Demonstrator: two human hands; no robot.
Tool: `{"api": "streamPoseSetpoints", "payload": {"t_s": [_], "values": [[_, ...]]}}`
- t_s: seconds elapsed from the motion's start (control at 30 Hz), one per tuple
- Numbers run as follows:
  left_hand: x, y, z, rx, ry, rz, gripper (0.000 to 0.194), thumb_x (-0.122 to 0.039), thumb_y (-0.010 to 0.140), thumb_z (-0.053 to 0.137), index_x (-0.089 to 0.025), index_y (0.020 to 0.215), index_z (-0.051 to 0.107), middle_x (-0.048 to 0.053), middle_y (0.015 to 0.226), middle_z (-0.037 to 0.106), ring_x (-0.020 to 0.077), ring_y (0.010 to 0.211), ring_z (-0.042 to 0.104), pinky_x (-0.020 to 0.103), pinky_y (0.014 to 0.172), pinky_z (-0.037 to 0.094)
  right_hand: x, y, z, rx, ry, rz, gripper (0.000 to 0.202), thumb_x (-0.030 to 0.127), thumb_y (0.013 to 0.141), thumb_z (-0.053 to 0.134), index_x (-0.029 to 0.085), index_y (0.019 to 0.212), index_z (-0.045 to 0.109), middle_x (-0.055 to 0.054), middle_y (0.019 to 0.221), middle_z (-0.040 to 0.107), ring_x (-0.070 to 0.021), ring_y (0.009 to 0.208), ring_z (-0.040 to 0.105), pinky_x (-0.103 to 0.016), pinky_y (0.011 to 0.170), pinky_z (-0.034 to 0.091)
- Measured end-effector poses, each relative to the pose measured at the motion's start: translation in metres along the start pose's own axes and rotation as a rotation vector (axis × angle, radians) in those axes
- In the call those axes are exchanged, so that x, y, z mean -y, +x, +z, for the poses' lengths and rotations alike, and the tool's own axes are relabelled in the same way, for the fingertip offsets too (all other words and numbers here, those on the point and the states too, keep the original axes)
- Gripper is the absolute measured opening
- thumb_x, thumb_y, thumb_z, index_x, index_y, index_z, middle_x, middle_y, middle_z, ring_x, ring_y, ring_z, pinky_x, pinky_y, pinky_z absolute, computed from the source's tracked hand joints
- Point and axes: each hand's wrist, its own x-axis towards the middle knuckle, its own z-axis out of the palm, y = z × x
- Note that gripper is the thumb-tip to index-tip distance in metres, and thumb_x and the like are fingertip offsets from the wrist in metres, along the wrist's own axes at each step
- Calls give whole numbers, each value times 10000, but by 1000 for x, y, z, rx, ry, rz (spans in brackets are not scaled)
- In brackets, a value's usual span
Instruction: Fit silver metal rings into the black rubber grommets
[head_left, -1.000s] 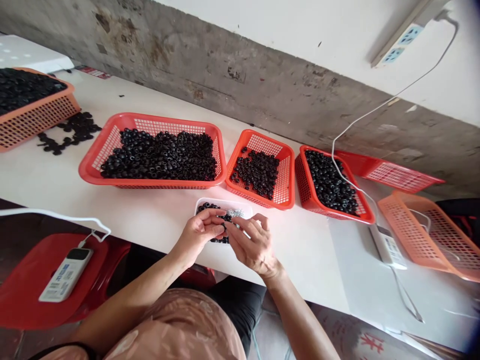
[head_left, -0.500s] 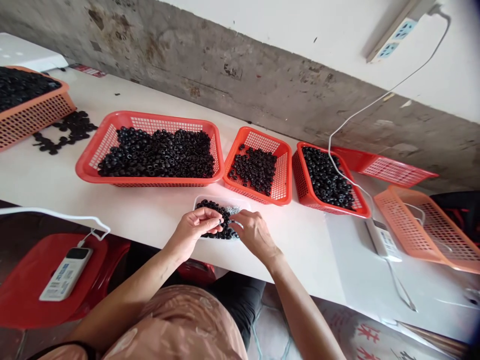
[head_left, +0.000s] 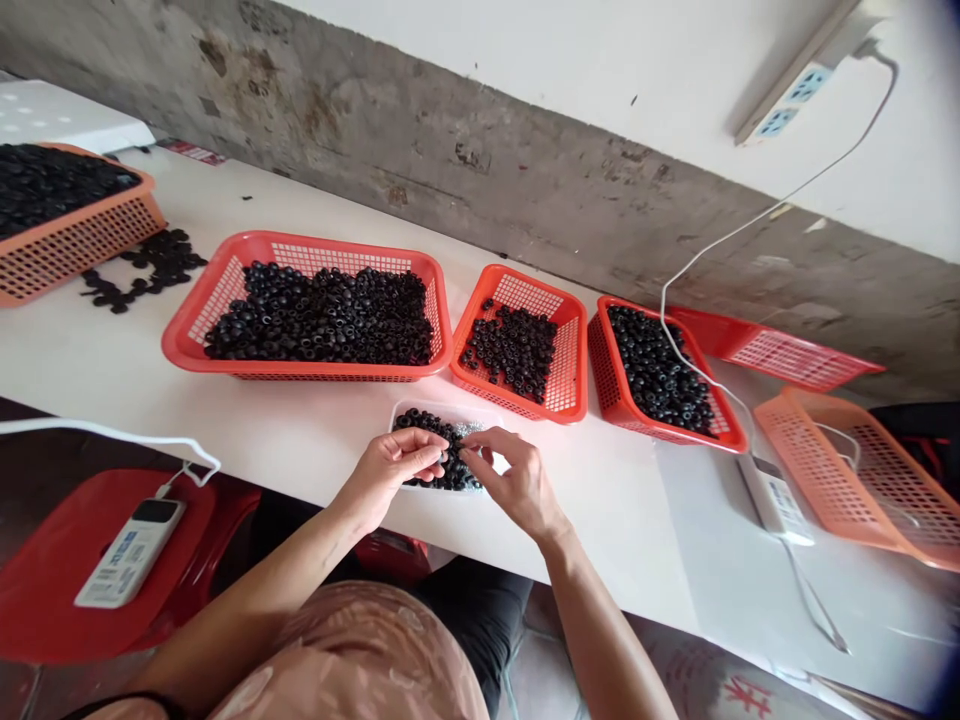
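A clear plastic tray (head_left: pixel 396 411) near the table's front edge holds small black ring-like parts (head_left: pixel 431 425) on its left and small silvery pieces (head_left: pixel 471 428) on its right. Over the tray's left part, my left hand (head_left: pixel 394 465) is closed, thumb and index finger pinched; whatever is between them is too small to name. My right hand (head_left: pixel 514 478) hangs over the right part, its thumb and index fingertips close together on something too small to make out. The fingertips of both hands face each other, a small gap apart.
Red baskets of black parts (head_left: pixel 307 370) (head_left: pixel 517 400) (head_left: pixel 622 400) stand behind the tray. An orange basket (head_left: pixel 82 245) is at the left, another (head_left: pixel 825 490) at the right. A white cable (head_left: pixel 720 235) crosses the right basket. A power bank (head_left: pixel 131 555) lies on a red stool (head_left: pixel 52 560).
My right hand's fingers have shifted and bent more, its thumb and index finger now nearer each other. My left hand keeps its pinch. The whole view has shifted slightly.
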Motion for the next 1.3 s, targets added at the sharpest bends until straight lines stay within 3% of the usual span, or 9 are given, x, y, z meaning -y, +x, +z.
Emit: {"api": "streamPoseSetpoints", "payload": {"t_s": [0.2, 0.43, 0.5, 0.6, 0.73, 0.9, 1.07, 1.23, 1.3], "values": [[4, 0, 9, 8, 42, 45, 342, -392, 732, 823, -172, 991, 777, 52, 833, 750, 153, 682, 663, 266, 649, 493, 15, -6, -3, -65, 198, 26, 137, 323, 899, 665, 205, 920, 732, -28, 774, 693, -157, 673, 595, -325, 729, 502], [1, -6, 10, 19, 141, 195, 193, -335, 807, 768, -193, 937, 790, 23, 812, 722, 143, 745, 636, 251, 708, 499, 16, -8, 3, 0, 316, 178, 174, 359, 885, 699, 193, 929, 728, -28, 816, 717, -152, 707, 615, -279, 679, 525], [-1, -6, 10, 30, 95, 133, 207, -344, 770, 798, -186, 905, 794, 22, 781, 718, 134, 710, 618, 251, 696, 489, 19, -7, 0, -8, 255, 76, 197, 324, 904, 686, 206, 1059, 719, -42, 925, 722, -147, 736, 622, -289, 723, 539], [-3, -4, 10, 93, -27, -7, 279, -380, 685, 858, -175, 866, 804, 34, 765, 729, 123, 662, 597, 256, 681, 474, 23, -7, -7, 57, 98, -141, 288, 256, 980, 580, 268, 1254, 668, -66, 1123, 694, -173, 947, 652, -337, 887, 528], [-1, -3, 8, 164, -82, -68, 302, -403, 660, 883, -177, 849, 811, 35, 735, 726, 115, 657, 589, 247, 678, 450, 27, -9, -12, 56, -60, -257, 276, 244, 1003, 549, 282, 1242, 680, -69, 1145, 697, -200, 1063, 657, -379, 961, 497], [-2, -4, 5, 244, -95, -127, 320, -425, 662, 888, -173, 841, 805, 30, 685, 705, 113, 644, 579, 241, 659, 429, 27, -10, -14, 6, 27, -259, 170, 293, 947, 655, 232, 1089, 728, -76, 1069, 726, -210, 1011, 685, -383, 930, 525], [-2, -3, 0, 360, 1, -183, 307, -416, 676, 879, -140, 765, 777, 17, 640, 663, 98, 598, 546, 234, 625, 408, 30, -7, -21, 75, 197, -206, 167, 347, 839, 779, 232, 959, 756, -61, 1052, 734, -201, 966, 702, -371, 926, 541], [0, 0, -2, 381, 41, -182, 279, -397, 709, 854, -145, 796, 770, 13, 663, 668, 92, 600, 537, 229, 625, 403, 32, -6, -26, 194, 339, -161, 169, 295, 902, 709, 227, 1052, 749, -65, 1076, 734, -177, 979, 707, -317, 889, 575], [0, 0, -1, 373, 48, -166, 279, -403, 713, 847, -141, 760, 759, 14, 660, 664, 94, 601, 534, 231, 622, 401, 31, -7, -25, 184, 317, -158, 140, 261, 914, 694, 218, 1037, 746, -60, 1060, 739, -169, 968, 707, -309, 891, 569]]}}
